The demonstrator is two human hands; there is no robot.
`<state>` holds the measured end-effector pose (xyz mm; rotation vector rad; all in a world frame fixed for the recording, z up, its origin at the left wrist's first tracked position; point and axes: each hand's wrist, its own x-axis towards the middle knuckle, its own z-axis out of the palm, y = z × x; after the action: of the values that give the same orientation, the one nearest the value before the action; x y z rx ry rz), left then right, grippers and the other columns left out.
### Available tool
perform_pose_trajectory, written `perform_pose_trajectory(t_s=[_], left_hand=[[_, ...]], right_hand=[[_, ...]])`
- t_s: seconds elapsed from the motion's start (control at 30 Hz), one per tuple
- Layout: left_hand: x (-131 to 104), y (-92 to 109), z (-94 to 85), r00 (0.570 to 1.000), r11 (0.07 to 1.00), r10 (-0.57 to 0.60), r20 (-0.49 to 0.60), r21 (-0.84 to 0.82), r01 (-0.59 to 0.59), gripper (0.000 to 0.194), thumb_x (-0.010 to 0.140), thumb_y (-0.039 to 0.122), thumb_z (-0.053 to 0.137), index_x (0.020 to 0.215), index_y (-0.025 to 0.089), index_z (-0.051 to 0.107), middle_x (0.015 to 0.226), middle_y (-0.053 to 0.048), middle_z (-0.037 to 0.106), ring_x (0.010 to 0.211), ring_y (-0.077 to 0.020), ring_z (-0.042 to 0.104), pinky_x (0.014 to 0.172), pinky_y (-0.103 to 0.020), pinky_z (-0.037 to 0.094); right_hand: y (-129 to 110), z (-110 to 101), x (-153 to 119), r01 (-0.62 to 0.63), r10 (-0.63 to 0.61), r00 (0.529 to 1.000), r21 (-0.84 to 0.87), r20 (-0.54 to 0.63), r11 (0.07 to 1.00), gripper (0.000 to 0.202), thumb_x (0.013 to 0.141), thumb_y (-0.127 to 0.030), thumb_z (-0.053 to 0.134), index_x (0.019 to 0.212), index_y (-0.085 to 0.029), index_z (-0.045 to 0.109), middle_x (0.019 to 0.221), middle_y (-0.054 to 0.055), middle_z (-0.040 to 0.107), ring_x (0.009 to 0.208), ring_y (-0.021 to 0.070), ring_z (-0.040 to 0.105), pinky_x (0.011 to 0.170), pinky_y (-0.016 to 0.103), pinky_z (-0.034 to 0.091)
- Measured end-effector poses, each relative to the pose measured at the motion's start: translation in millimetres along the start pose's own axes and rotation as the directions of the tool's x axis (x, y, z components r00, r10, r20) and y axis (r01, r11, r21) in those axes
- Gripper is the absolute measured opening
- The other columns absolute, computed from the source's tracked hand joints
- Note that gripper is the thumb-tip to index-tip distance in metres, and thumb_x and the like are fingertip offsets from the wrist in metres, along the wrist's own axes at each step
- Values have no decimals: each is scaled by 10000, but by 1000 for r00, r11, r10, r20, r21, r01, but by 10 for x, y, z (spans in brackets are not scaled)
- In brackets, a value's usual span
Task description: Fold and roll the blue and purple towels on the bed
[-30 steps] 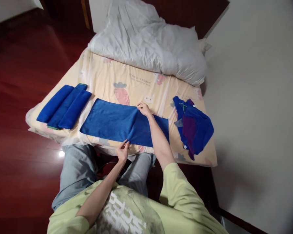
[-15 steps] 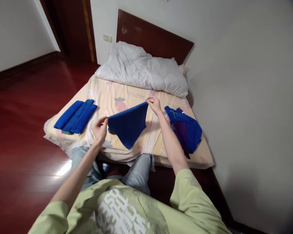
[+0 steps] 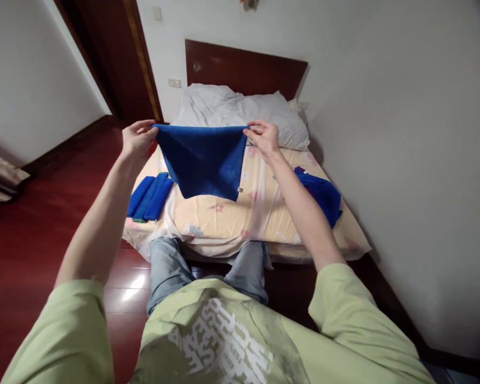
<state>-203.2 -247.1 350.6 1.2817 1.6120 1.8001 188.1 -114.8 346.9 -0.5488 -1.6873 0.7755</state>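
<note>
A blue towel (image 3: 206,160) hangs spread between my hands, raised above the bed, its top edge pulled taut. My left hand (image 3: 138,140) pinches the upper left corner, and my right hand (image 3: 264,138) pinches the upper right corner. A small pale tag shows at the towel's lower right. To the left on the bed lie several folded blue towels (image 3: 150,197), side by side, one with a green edge. On the right, partly behind my right forearm, is a loose heap of blue cloths (image 3: 322,194).
The bed (image 3: 216,224) has a yellow patterned sheet and stands against the right wall. A grey-white quilt (image 3: 208,104) is bunched before the dark headboard (image 3: 244,66). Red wooden floor (image 3: 76,213) runs along the left; a striped cloth (image 3: 2,178) shows at the far left.
Both my hands have risen and moved apart, lifting the towel higher and stretching its top edge level. The view has tilted upward. The folded towels and the heap lie as before.
</note>
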Motion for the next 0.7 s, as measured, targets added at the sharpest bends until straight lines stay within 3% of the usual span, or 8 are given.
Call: perform_pose_trajectory(t_s=[0.1, 0.17, 0.23, 0.3, 0.43, 0.57, 0.7], left_hand=[[-22, 196, 98, 997, 998, 63, 53, 2, -63, 509, 1054, 418, 446, 1087, -71, 585, 984, -37, 634, 975, -181, 748, 881, -404, 528], [-97, 333, 257, 993, 996, 85, 80, -31, -83, 437, 991, 432, 603, 1033, -1, 638, 921, -28, 640, 970, -195, 758, 842, -341, 543], [-208, 487, 459, 991, 994, 84, 100, -71, -78, 325, 831, 378, 819, 939, 103, 682, 859, -40, 683, 890, -173, 746, 775, -254, 566], [-324, 641, 656, 987, 992, 90, 131, -96, -78, 266, 784, 321, 853, 899, 147, 689, 807, -51, 696, 818, -157, 711, 730, -234, 565], [-422, 802, 893, 980, 993, 90, 179, -86, -76, 175, 831, 279, 793, 909, 158, 693, 716, -33, 655, 743, -143, 652, 712, -245, 547], [-325, 743, 969, 983, 999, 32, 182, -48, -24, 122, 824, 234, 787, 868, 156, 703, 655, -14, 596, 696, -138, 602, 691, -252, 521], [-240, 713, 1050, 963, 993, -91, 254, -47, 106, 35, 881, 147, 736, 857, 139, 712, 704, -23, 597, 719, -132, 596, 741, -274, 508]], right_hand=[[-38, -159, 50, -20, 18, 994, -15, -105, 1000, 424, 832, -535, 828, 950, -152, 689, 925, 51, 776, 857, 150, 759, 673, 237, 604], [-43, -298, 59, -111, 107, 965, -3, -238, 994, 413, 799, -507, 871, 905, -160, 672, 861, 32, 768, 779, 134, 747, 603, 198, 576], [-65, -436, 44, -216, 207, 902, 20, -379, 976, 419, 732, -447, 937, 867, -169, 655, 792, 12, 749, 710, 129, 723, 547, 187, 555], [-113, -558, 3, -280, 261, 846, 28, -465, 960, 418, 702, -402, 962, 843, -178, 638, 760, 8, 732, 689, 139, 713, 526, 200, 552], [-270, -759, -130, -317, 280, 826, 8, -490, 949, 409, 723, -387, 948, 826, -197, 600, 747, 2, 714, 679, 136, 711, 519, 195, 535], [-451, -889, -273, -326, 268, 841, -44, -469, 944, 435, 727, -409, 946, 814, -207, 571, 730, -13, 699, 648, 117, 696, 501, 175, 492], [-594, -933, -395, -305, 240, 855, -71, -459, 950, 446, 734, -444, 938, 803, -209, 565, 729, -13, 685, 647, 116, 690, 509, 186, 494]])
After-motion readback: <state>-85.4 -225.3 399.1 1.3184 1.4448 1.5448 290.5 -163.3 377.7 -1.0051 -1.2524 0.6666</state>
